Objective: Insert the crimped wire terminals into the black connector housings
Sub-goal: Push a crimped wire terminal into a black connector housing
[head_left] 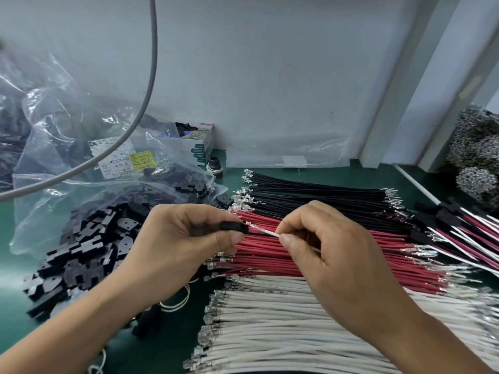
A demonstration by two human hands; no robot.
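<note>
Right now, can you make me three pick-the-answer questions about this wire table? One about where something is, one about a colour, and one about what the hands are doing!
1. Where is the row of red wires?
A. Between the black wires and the white wires
B. Inside the plastic bag
C. On top of the small box

2. What colour is the wire pinched by the right hand?
A. Red
B. White
C. Blue

3. What is the left hand doing?
A. Lying flat and open
B. Pointing at the wall
C. Holding a black connector housing

Answers: 1 A, the red row lies in the middle of the three rows. 2 B, the wire at the fingertips is white. 3 C, the thumb and fingers pinch the little black piece.
</note>
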